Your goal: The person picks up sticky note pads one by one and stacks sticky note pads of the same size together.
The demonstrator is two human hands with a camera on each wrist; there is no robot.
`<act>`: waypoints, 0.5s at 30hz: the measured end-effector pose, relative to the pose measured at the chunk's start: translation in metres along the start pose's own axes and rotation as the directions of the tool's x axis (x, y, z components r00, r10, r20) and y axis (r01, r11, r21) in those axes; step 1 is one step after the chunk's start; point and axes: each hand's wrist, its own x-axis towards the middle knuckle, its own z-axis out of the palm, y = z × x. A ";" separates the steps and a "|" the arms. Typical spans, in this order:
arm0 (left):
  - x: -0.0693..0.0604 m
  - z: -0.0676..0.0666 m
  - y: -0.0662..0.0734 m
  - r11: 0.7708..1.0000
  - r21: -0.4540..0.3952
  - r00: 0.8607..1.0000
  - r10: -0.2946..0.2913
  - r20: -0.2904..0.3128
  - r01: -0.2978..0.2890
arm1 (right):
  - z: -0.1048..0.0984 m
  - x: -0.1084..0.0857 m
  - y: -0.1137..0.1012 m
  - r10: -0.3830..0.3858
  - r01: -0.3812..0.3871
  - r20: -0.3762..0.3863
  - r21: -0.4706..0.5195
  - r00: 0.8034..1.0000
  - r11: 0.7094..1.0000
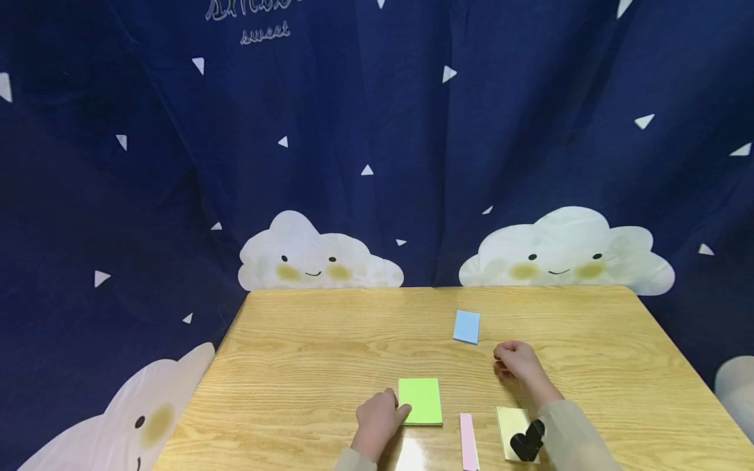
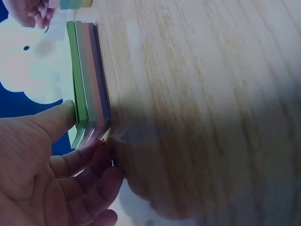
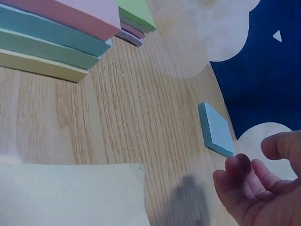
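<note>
A square stack of sticky notes (image 1: 420, 400), bright green on top with differently coloured layers (image 2: 89, 75) below, lies on the table. My left hand (image 1: 379, 417) pinches its near left corner, thumb on the top sheet and fingertips at the lower edge. Farther back on the right, my right hand (image 1: 520, 363) hangs loosely curled above the table and holds nothing. Nearest to it is a small light-blue sticky note pad (image 1: 466, 327), a short gap away in the head view. The right wrist view also has this blue pad (image 3: 217, 130) beyond the fingertips.
A narrow stack of notes (image 1: 468, 441), pink on top, stands between the arms, its coloured layers visible in the right wrist view. Under the right forearm lies a pale yellow pad (image 1: 511, 425), partly hidden by a black object (image 1: 527, 441) at the sleeve. A dark-blue curtain (image 1: 365, 104) hangs behind the table.
</note>
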 end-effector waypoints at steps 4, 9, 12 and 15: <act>0.000 0.000 -0.001 1.000 -0.011 1.000 0.002 -0.002 -0.002 | -0.002 0.002 -0.001 0.002 -0.002 0.000 0.010 1.000 1.000; 0.000 0.000 -0.002 1.000 -0.009 1.000 0.003 -0.006 -0.003 | -0.003 0.006 0.001 0.007 -0.007 -0.001 -0.003 1.000 1.000; -0.001 0.000 -0.002 1.000 -0.017 1.000 0.008 -0.009 -0.008 | -0.004 0.008 0.002 0.004 -0.004 -0.008 -0.012 1.000 1.000; -0.001 0.000 -0.002 0.999 -0.033 1.000 0.012 -0.010 -0.013 | -0.005 0.010 0.003 -0.002 0.001 -0.014 -0.022 1.000 1.000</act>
